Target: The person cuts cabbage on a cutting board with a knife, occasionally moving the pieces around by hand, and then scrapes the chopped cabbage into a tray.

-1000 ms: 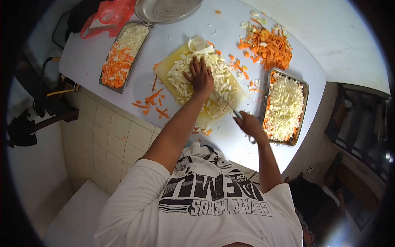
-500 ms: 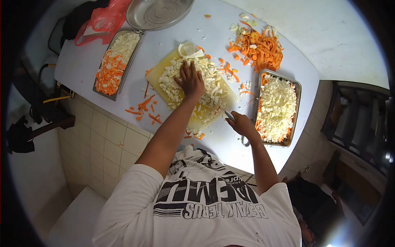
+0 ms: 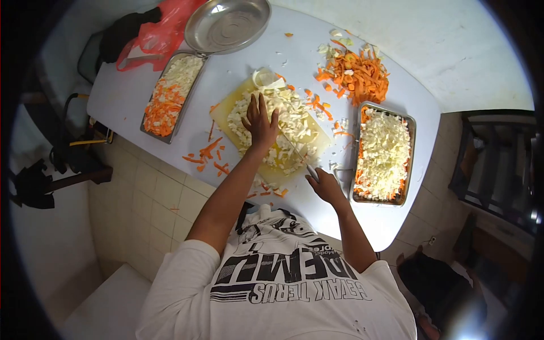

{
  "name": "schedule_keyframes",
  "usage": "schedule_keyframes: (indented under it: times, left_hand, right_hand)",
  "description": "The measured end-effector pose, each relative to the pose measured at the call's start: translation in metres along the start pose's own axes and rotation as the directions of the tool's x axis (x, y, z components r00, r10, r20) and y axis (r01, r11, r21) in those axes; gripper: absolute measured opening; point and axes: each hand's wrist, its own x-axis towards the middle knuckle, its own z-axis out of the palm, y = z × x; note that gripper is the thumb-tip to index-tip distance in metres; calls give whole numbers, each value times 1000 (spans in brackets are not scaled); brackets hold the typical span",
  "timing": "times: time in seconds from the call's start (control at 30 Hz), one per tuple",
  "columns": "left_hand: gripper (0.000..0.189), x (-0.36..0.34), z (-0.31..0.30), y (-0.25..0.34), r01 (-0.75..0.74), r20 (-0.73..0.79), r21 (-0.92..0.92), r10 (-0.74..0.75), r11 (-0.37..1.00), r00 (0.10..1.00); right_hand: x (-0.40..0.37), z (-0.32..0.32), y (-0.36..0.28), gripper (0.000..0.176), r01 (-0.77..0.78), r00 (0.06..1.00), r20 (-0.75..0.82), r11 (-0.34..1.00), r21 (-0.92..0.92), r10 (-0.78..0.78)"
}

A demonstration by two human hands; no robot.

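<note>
My right hand (image 3: 325, 186) is closed around the handle of a knife (image 3: 297, 151), whose blade slants up and left across the chopped cabbage (image 3: 241, 122). Flat, with fingers spread, my left hand (image 3: 262, 127) lies over the cabbage near the blade's far end; whether it touches the blade is hidden. Beneath the pile is a yellowish cutting board (image 3: 317, 148). A larger curved cabbage piece (image 3: 268, 80) rests at the board's far edge. Orange carrot scraps (image 3: 207, 154) lie beside the board on the left.
A metal tray (image 3: 413, 153) of shredded cabbage over carrot stands right. Another tray (image 3: 190, 95) with carrot and cabbage is at left, near a round metal pan (image 3: 226, 25) and a red plastic bag (image 3: 158, 35). Carrot peelings (image 3: 357, 73) heap at the table's far right.
The view has shifted slightly. My left hand has moved a little left over the cabbage with its fingers more spread, and my right hand has shifted slightly left and nearer me with the knife.
</note>
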Motion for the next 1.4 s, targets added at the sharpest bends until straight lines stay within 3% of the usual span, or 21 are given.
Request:
schedule_keyframes:
  times: [0.07, 0.1, 0.2, 0.23, 0.33, 0.4, 0.5, 0.67, 0.7, 0.73, 0.8, 0.9, 0.93, 0.97, 1.0, 1.17, 1.37, 1.4]
  left_hand:
    - [64, -15, -18, -25, -173, -77, -286, 157, 942, 985]
    - [62, -24, -25, -29, -219, -131, -251, 191, 943, 973]
    - [59, -42, -43, -38, -109, 75, -357, 145, 928, 987]
    - [55, -45, -44, -37, -196, -6, -342, 207, 919, 978]
    - [53, -51, -55, -34, -81, 116, -358, 130, 930, 985]
    - [50, -54, -58, -41, -75, 84, -389, 117, 918, 990]
    - [48, -67, -74, -53, -2, 137, -396, 61, 918, 989]
    - [43, -92, -94, -94, 88, 160, -309, -40, 947, 986]
    - [43, -92, -98, -92, 172, 202, -351, -105, 920, 974]
    - [45, -90, -101, -88, 328, 279, -506, -209, 798, 937]
    - [49, -81, -103, -66, 570, 467, -707, -330, 418, 821]
    - [52, -65, -101, -49, 551, 522, -817, -188, 170, 832]
    - [49, -60, -96, -48, 555, 537, -821, -145, 138, 831]
    - [47, -56, -90, -49, 559, 551, -822, -98, 108, 829]
    - [45, -52, -85, -48, 566, 564, -821, -50, 79, 825]
    - [30, -67, -64, -55, 611, 589, -784, -183, 109, 787]
    - [22, -77, -69, -61, 592, 581, -804, -273, -50, 766]
    - [21, -78, -67, -64, 583, 564, -812, -279, -18, 777]
  right_hand:
    - [-10, 9, -5, 37, 18, 1000, -16, 998, 67, -17]
    - [-15, 14, -8, 36, 2, 1000, -3, 996, 94, -1]
    - [-21, 18, -20, 31, -12, 1000, -15, 990, 140, 15]
    - [-24, 20, -22, 30, -18, 999, -30, 989, 147, 23]
    - [-32, 21, -25, 28, -16, 999, -47, 984, 175, 25]
    - [-31, 23, -23, 27, 2, 998, -66, 982, 189, 11]
    - [-28, 19, -19, 27, 167, 964, -224, 982, 88, -144]
    - [-28, -2, -48, 22, 163, 956, -277, 960, 229, -96]
    - [-28, -3, -52, 23, 163, 957, -275, 953, 254, -91]
    - [-28, -2, -54, 25, 189, 955, -271, 953, 237, -122]
    - [-30, 1, -59, 28, 244, 946, -266, 948, 204, -187]
    - [-36, 11, -68, 29, 268, 956, -196, 921, 281, -218]
    - [-38, 12, -72, 29, 269, 959, -173, 915, 300, -225]
    - [-42, 11, -74, 29, 111, 994, -28, 914, 391, -109]
    - [-43, 18, -70, 30, 142, 990, -35, 906, 398, -140]
    - [-49, 41, -51, 36, 82, 995, 9, 875, 477, -98]
    - [-59, 50, -31, 35, 25, 999, 23, 795, 606, -49]
    - [-58, 47, -30, 34, 24, 999, 17, 799, 601, -44]
